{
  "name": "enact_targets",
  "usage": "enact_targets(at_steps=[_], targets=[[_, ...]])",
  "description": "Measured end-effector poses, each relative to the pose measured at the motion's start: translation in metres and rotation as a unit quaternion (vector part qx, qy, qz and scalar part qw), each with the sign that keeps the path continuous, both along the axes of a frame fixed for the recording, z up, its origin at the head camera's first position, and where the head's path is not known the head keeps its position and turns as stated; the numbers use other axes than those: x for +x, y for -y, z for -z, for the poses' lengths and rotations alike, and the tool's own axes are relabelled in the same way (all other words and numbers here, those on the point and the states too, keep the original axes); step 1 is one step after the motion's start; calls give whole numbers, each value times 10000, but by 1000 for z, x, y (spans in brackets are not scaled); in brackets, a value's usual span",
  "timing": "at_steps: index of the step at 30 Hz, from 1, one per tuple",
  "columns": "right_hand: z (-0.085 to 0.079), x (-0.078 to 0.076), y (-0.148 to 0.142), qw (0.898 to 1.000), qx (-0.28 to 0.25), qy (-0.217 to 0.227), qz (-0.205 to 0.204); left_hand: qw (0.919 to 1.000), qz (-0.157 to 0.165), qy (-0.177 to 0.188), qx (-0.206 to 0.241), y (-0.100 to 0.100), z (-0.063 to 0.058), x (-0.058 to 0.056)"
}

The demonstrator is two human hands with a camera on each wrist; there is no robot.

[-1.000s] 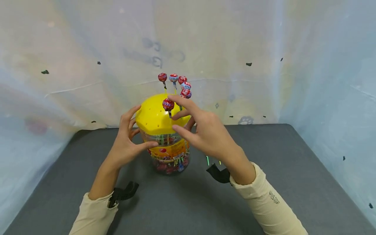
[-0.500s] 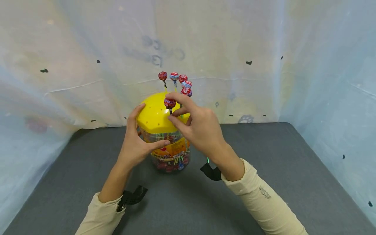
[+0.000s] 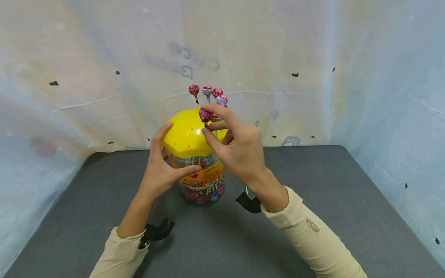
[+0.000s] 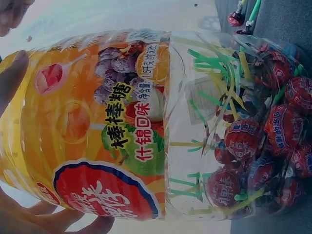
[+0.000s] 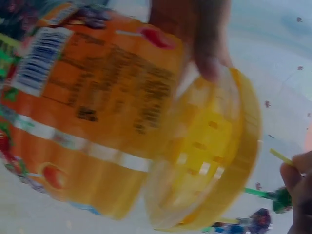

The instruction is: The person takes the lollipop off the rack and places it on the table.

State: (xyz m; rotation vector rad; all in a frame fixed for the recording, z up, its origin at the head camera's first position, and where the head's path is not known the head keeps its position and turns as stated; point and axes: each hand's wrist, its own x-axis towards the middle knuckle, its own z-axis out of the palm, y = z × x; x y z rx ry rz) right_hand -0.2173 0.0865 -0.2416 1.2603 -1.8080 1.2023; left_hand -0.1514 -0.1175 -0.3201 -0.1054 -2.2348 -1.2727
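A clear candy jar with an orange label and a domed yellow lid stands upright, with many wrapped lollipops inside. My left hand holds it from the left, fingers around the lid's side and thumb across the front. Above the lid, my right hand pinches a red-and-purple wrapped lollipop just under its head. In the right wrist view, the bare end of its yellow stick shows apart from the lid. Several other lollipops stand upright in the lid's small holes, partly hidden behind my right hand.
The jar rests on a dark grey table. Loose lollipops lie on it to the jar's right, one green stick showing beside my right wrist. A pale patterned sheet hangs behind and at both sides.
My right thumb and fingers have closed on the front lollipop and raised it slightly, up and to the right. My left hand has shifted right along the jar, its thumb further across the front.
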Motion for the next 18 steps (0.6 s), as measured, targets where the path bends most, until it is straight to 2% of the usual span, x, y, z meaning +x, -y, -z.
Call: enact_targets(at_steps=[4, 8, 12, 18], targets=[[-6, -2, -6, 9993, -304, -108, -170, 10000, 11, 28, 3, 0, 1, -1], [-5, -3, -15, 9996, -157, 72, -213, 10000, -62, 38, -4, 2, 3, -1], [3, -3, -30, 9994, 19, 334, -82, 10000, -45, 74, -1, 4, 4, -1], [24, 1, -59, 9971, 221, 660, 304, 9998, 50, 180, 85, 5, 3, 0]])
